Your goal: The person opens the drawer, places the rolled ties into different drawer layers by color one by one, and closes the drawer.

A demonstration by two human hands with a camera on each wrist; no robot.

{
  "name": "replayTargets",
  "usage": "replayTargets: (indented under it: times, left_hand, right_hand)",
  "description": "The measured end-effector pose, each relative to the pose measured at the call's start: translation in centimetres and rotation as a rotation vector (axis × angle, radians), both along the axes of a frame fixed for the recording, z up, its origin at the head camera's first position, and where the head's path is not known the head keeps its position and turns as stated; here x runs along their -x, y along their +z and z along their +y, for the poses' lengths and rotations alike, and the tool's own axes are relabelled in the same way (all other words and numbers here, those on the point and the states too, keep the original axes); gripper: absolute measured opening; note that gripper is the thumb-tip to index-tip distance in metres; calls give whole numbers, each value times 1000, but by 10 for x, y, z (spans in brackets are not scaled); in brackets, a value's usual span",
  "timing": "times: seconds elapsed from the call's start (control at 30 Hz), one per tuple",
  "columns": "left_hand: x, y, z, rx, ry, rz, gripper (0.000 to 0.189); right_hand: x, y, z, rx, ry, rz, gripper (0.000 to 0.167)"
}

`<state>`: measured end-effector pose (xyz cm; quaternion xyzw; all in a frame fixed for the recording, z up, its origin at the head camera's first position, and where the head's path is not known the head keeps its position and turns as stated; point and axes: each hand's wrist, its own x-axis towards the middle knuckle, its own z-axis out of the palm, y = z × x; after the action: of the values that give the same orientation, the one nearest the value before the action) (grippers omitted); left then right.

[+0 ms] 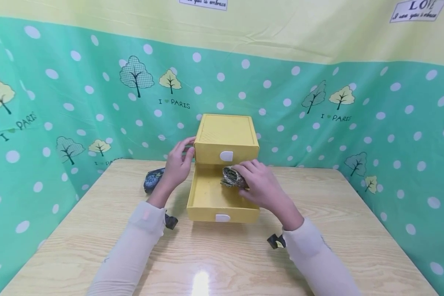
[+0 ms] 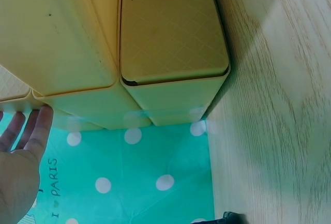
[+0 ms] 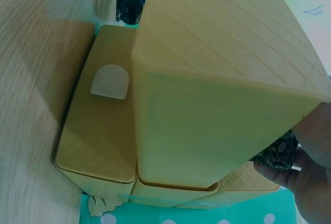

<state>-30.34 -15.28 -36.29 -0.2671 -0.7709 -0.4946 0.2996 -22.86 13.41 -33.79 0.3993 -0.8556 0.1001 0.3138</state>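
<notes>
Gripping a rolled patterned cloth (image 1: 230, 176): that's the right hand (image 1: 260, 183), fingers and thumb curled round it, in front of the yellow cabinet (image 1: 227, 128). Roll sits over the pulled-out middle drawer (image 1: 207, 195), toward its back right, below the front of the cabinet's top drawer (image 1: 209, 154). Roll's spiral end faces left. Can't tell if its underside touches the drawer floor.

Left hand (image 1: 179, 162) is at the cabinet's left wall, level with the top drawer, fingers loosely extended, holding nothing.

Cabinet has three stacked drawers. Top one is closed, white handle (image 1: 226, 156) on its front. Middle one sticks out toward the person, same type of handle. Bottom drawer (image 2: 176, 32) is closed, seen from the wrists only.

Blue floral bundle (image 1: 153, 180) lies left of the cabinet, partly hidden by the left forearm. Cabinet stands on a wood-grain table (image 1: 318, 197). Green dotted curtain (image 1: 231, 88) hangs behind it. Pale sleeves (image 1: 131, 246) on both arms, in front of the cabinet on either side.
</notes>
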Motion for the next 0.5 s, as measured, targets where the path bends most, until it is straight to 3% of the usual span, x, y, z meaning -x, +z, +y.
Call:
replayTargets:
  times: [0.5]
  left_hand:
    - [0, 0, 0, -18, -11, 19, 37]
  right_hand:
    - [-1, -5, -7, -62, -29, -139, 62]
